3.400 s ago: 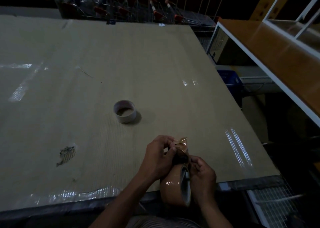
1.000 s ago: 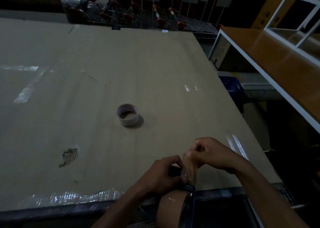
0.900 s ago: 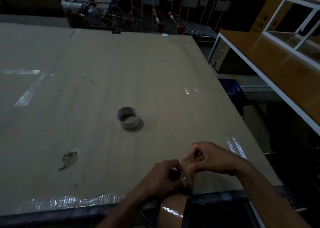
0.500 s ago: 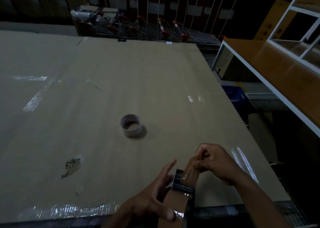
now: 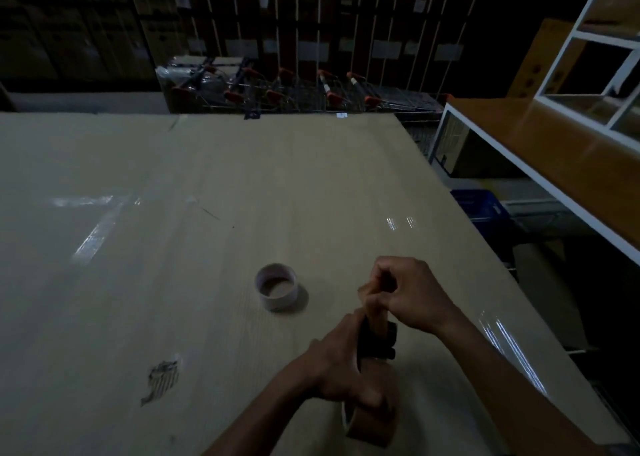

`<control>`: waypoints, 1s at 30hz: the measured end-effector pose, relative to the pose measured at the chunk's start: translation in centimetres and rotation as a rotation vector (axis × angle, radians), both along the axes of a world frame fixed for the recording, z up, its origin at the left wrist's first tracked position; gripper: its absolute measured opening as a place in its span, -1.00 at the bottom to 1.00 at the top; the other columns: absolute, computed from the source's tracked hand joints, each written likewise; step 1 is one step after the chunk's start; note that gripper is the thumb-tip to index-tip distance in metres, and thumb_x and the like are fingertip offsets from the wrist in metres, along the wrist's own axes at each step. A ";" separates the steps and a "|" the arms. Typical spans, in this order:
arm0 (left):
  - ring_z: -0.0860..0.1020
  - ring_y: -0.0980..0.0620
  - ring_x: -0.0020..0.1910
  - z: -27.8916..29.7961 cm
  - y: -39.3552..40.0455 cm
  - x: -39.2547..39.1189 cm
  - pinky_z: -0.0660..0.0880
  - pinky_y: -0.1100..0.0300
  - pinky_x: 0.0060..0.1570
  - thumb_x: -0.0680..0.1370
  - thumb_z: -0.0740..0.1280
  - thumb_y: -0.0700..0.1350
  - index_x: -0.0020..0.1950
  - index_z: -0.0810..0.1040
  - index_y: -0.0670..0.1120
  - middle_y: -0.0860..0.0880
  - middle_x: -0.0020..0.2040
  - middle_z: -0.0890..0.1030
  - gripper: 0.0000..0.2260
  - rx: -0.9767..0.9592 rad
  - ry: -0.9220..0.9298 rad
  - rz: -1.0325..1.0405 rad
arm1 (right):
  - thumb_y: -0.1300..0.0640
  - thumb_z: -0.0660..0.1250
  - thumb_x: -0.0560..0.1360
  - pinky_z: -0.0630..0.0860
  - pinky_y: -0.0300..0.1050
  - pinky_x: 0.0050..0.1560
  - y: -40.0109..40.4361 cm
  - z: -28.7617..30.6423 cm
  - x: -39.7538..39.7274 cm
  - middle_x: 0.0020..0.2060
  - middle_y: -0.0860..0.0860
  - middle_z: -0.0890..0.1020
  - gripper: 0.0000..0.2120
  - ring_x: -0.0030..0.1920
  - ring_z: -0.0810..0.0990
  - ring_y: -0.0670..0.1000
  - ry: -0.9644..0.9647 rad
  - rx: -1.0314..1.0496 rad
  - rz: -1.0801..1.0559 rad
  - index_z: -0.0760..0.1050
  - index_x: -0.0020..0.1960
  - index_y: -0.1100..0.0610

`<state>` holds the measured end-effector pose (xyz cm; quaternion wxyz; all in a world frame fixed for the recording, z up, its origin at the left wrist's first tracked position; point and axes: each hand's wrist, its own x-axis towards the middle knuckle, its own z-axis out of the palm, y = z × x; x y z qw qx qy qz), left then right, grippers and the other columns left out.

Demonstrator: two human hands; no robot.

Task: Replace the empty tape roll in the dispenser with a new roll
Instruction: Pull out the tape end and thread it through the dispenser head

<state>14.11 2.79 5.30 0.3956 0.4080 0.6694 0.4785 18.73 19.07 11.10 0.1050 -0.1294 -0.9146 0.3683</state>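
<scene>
The new roll (image 5: 369,426) of brown tape sits in the dispenser (image 5: 375,339) low over the near edge of the tabletop (image 5: 207,178); I judge it fairly heavy and firm, best gripped around its body, while the loose tape end (image 5: 375,312) is thin, sticky and quick to crease or fold onto itself, so it wants only a fingertip pinch. My left hand (image 5: 341,369) is wrapped closed around the dispenser, wrist bent down. My right hand (image 5: 405,293) is above, fingers curled, pinching the tape end; the empty core (image 5: 277,286) stands apart.
</scene>
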 end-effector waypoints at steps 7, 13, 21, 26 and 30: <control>0.59 0.19 0.12 -0.8 -0.4 -1.9 0.56 0.26 -0.04 0.25 0.51 -0.53 0.42 0.24 -0.06 -0.08 0.24 0.53 -0.14 0.052 -0.062 0.018 | 0.41 0.52 0.23 0.61 0.02 -0.23 0.8 0.0 1.2 -0.40 0.11 0.61 -0.77 -0.34 0.62 0.06 0.067 -0.179 -0.016 0.48 -0.30 0.25; 0.55 0.39 0.05 -1.2 -0.8 -2.2 0.53 0.35 -0.17 0.29 0.48 -0.49 0.43 0.17 0.03 0.08 0.18 0.51 -0.13 0.058 -0.069 0.002 | 0.42 0.47 0.24 0.60 0.12 -0.17 0.1 -0.8 1.8 -0.35 0.09 0.63 -0.78 -0.27 0.64 0.15 0.141 -0.195 0.025 0.50 -0.28 0.18; 0.53 0.27 -0.11 -2.3 -1.0 -2.6 0.39 0.32 -0.14 0.56 0.27 0.08 0.33 0.40 0.06 0.12 0.05 0.57 -0.65 0.070 -0.169 0.089 | 0.41 0.28 0.40 0.57 0.02 -0.24 -0.3 -0.6 0.8 -0.33 0.02 0.57 -0.80 -0.27 0.59 0.01 0.106 -0.019 0.066 0.39 -0.20 0.14; 0.55 0.08 0.07 -3.5 0.0 -2.1 0.38 0.18 0.07 0.64 0.20 -0.03 0.38 0.38 -0.02 -0.15 0.16 0.59 -0.69 0.152 -0.286 0.203 | 0.39 0.29 0.42 0.52 0.01 -0.19 -0.7 -0.5 0.0 -0.29 0.06 0.54 -0.85 -0.22 0.54 0.03 0.144 0.044 0.028 0.37 -0.17 0.18; 0.60 -0.09 0.10 -4.5 0.6 -2.2 0.52 0.08 0.04 0.59 0.26 0.11 0.30 0.46 -0.18 -0.26 0.22 0.57 -0.57 0.227 -0.436 0.204 | 0.40 0.33 0.41 0.53 -0.27 -0.13 -0.5 -0.2 -0.4 -0.14 0.04 0.59 -0.80 -0.11 0.58 -0.05 0.163 -0.002 -0.023 0.40 -0.16 0.14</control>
